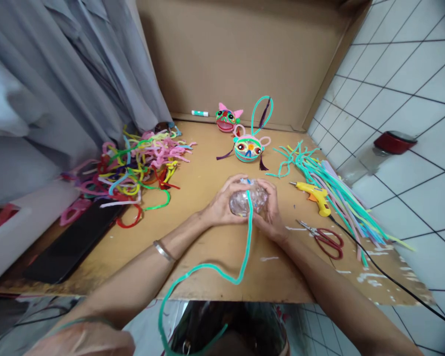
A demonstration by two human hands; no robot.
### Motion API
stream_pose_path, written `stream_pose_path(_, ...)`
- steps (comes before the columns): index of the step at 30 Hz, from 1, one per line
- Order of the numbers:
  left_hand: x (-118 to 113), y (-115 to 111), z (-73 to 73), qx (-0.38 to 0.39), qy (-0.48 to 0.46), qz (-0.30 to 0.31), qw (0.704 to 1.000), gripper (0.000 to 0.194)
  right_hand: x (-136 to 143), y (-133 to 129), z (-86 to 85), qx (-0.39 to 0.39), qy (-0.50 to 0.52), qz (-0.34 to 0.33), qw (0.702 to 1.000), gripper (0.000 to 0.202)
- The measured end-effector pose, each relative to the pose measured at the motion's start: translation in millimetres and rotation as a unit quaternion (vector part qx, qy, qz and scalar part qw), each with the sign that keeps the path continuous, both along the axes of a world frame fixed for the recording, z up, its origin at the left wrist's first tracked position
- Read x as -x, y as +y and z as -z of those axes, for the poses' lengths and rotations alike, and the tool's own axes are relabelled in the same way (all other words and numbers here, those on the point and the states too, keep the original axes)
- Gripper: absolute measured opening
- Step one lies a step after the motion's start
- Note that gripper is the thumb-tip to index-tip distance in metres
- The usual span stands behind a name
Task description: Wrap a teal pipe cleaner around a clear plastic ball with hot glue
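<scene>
The fingers of the left hand (225,201) and right hand (272,211) are part-curled, cupping a clear, shiny, rounded plastic-looking ball (239,203) between them over the middle of the brown table (203,242). Its smooth surface might slip if either hand slackened. A turquoise fuzzy pipe cleaner (249,232) runs from the ball over the near edge; its loose tail could catch on clothing and pull askew. Farther right, snagging the black cord (374,262) could drag the yellow glue gun (322,199) towards the red-handled metal scissors (328,242).

Grey curtain (77,59) and black slab (74,242) at left, lidded jar (377,155) beside tiled wall (411,84).
</scene>
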State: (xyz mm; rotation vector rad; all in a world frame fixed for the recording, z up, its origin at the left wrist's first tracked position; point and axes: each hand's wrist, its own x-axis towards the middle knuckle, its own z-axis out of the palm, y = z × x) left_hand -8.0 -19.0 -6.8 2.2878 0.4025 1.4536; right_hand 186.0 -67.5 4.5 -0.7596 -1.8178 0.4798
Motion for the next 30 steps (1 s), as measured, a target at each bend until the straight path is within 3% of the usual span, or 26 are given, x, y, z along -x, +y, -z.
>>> stream_pose_path(8,1,-2,-2.4,-0.02,0.028,-0.015,0.999,0.081,7,0,7.8,-0.033,-0.017,0.047,0.998,0.082)
stream_pose_path(15,1,-1,-2.6,0.031,0.038,-0.026,0.998,0.08,15,-1,11.4,0.078,0.038,0.07,0.994,0.085)
stream_pose_path(19,0,-2,-5.3,0.061,0.026,-0.026,0.997,0.082,14,1,11.7,0.052,0.031,0.079,0.995,0.084)
stream_pose_path(25,-1,-5,-7.7,0.066,0.027,-0.037,0.997,0.078,12,-5,1.7,-0.036,-0.013,0.095,0.995,0.061)
stream_pose_path(30,-1,-7,-10.6,0.04,0.044,-0.027,0.998,0.076,15,-10,-1.2,-0.046,0.022,0.106,0.993,0.03)
